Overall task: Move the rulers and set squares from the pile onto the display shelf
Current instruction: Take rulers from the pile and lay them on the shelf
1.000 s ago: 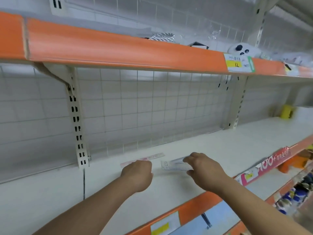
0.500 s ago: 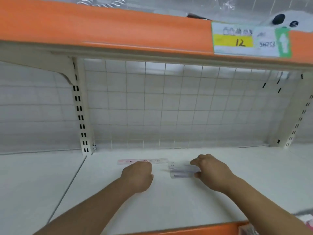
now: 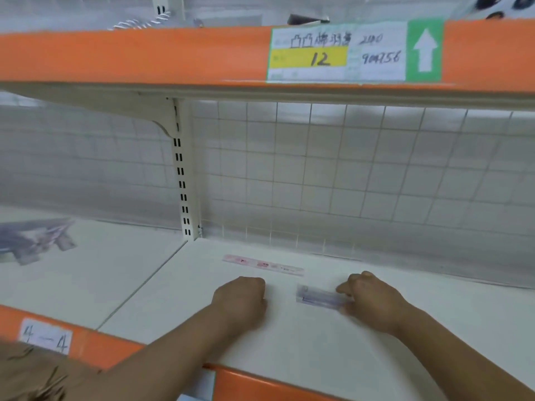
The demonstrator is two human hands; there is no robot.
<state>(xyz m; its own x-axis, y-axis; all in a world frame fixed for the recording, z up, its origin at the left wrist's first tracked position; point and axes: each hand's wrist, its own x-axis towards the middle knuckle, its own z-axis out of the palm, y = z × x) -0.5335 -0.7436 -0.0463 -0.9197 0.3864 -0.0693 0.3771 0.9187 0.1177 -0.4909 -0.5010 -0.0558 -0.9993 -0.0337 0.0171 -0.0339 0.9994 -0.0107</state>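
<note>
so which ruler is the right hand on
The purple ruler, nearer the shelf front; the right hand pinches its end. The pink ruler lies apart, further back, untouched.

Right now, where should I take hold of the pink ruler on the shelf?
Probably the pink ruler at its left end, from the front with the left hand: it lies flat, lengthwise along the shelf, so tip that end up and pinch across its width.

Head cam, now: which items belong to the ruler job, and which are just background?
Job:
pink ruler, flat on the display shelf
clear ruler, its end pinched by the right hand
left hand, fisted nearby
blurred heap at left, possibly the pile

Just there:
price label
4-4 tag
wire grid back
</note>
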